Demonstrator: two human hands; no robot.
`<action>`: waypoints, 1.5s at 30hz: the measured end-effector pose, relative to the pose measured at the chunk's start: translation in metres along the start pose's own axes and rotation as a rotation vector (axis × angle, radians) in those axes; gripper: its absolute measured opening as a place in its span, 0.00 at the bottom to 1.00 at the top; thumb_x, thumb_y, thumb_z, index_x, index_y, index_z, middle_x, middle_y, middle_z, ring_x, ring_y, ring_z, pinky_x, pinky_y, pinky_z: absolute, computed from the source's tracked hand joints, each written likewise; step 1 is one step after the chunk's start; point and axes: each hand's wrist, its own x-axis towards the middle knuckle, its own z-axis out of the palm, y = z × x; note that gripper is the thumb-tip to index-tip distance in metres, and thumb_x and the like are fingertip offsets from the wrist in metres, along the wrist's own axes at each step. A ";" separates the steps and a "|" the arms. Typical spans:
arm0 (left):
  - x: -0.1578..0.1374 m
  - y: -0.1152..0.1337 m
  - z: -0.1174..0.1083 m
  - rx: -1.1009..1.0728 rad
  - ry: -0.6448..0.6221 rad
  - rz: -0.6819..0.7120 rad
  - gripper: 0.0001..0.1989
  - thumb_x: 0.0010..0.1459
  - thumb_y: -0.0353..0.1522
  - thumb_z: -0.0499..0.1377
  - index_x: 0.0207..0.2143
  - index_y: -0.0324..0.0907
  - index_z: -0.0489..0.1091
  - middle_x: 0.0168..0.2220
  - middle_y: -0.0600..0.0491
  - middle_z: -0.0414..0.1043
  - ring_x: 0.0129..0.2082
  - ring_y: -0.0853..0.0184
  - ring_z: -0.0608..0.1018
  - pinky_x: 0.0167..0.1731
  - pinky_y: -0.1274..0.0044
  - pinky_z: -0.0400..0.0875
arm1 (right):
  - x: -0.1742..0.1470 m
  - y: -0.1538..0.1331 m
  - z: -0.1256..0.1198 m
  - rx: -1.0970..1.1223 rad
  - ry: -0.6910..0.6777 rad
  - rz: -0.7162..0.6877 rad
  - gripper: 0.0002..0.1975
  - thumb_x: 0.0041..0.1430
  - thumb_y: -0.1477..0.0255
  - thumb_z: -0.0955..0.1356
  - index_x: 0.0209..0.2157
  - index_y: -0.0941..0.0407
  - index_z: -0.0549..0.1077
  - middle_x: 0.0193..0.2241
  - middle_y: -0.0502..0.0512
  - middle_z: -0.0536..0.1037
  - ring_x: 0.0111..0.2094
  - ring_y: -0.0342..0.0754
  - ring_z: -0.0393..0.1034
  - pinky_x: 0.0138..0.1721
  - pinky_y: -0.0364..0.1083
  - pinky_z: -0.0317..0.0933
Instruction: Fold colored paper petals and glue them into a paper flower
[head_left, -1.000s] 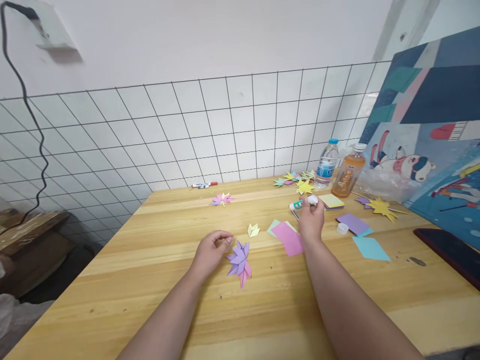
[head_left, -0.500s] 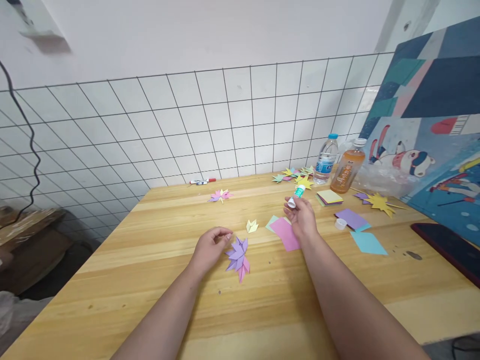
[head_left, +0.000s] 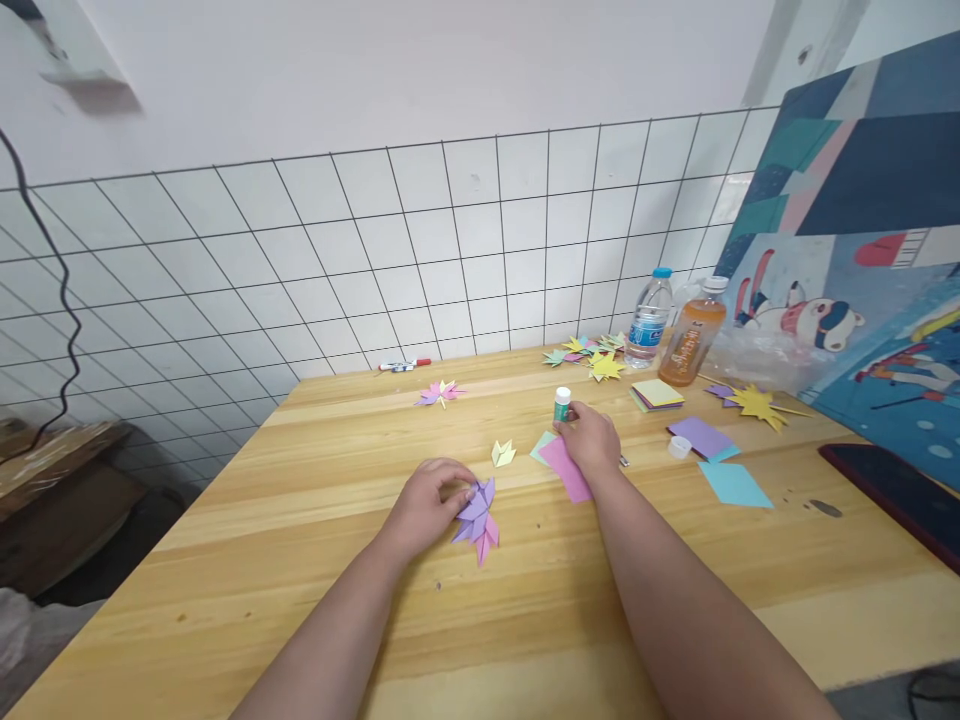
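A purple and pink folded-paper flower (head_left: 477, 515) lies on the wooden table, and the fingers of my left hand (head_left: 431, 502) pinch its upper left edge. My right hand (head_left: 591, 440) grips a green and white glue stick (head_left: 562, 404), which stands upright at the fingertips. Under that wrist are a pink paper square (head_left: 564, 470) and a pale green sheet (head_left: 540, 446). Between my hands sits a small pale yellow folded piece (head_left: 503, 454).
Toward the wall are a pink and purple paper flower (head_left: 441, 393), markers (head_left: 405, 365) and a pile of folded stars (head_left: 589, 352). To the right stand a water bottle (head_left: 649, 320) and an orange drink bottle (head_left: 692, 335), near a white cap (head_left: 679, 447), coloured sheets (head_left: 735, 484) and a phone (head_left: 892, 500).
My right hand has moved left and lowered the glue stick, which has gone from tilted to upright. My left hand has shifted right, onto the purple flower.
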 end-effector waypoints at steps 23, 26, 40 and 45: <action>-0.002 0.000 0.002 0.274 -0.121 0.026 0.07 0.50 0.30 0.58 0.31 0.47 0.75 0.39 0.52 0.72 0.42 0.62 0.72 0.44 0.71 0.65 | -0.043 -0.048 0.022 0.044 -0.463 -0.236 0.05 0.54 0.68 0.66 0.30 0.54 0.71 0.33 0.50 0.75 0.36 0.44 0.68 0.34 0.41 0.56; -0.001 0.002 0.004 0.285 -0.077 0.060 0.07 0.48 0.28 0.59 0.32 0.46 0.72 0.38 0.53 0.73 0.42 0.62 0.72 0.44 0.70 0.65 | -0.043 -0.047 0.014 0.114 -0.552 -0.218 0.07 0.55 0.67 0.64 0.32 0.55 0.70 0.29 0.47 0.76 0.29 0.41 0.69 0.29 0.39 0.57; -0.002 0.000 0.006 0.181 -0.133 -0.010 0.08 0.50 0.25 0.54 0.29 0.46 0.70 0.35 0.54 0.74 0.37 0.66 0.74 0.36 0.76 0.68 | -0.064 -0.063 0.011 0.001 -0.603 -0.181 0.05 0.49 0.67 0.68 0.26 0.53 0.72 0.25 0.46 0.76 0.26 0.41 0.66 0.24 0.40 0.48; -0.002 0.001 0.005 0.200 -0.140 -0.004 0.10 0.50 0.25 0.54 0.32 0.46 0.71 0.35 0.54 0.74 0.38 0.65 0.74 0.38 0.75 0.68 | -0.066 -0.066 0.010 -0.042 -0.600 -0.203 0.03 0.49 0.68 0.68 0.27 0.53 0.71 0.26 0.45 0.76 0.26 0.40 0.66 0.24 0.40 0.46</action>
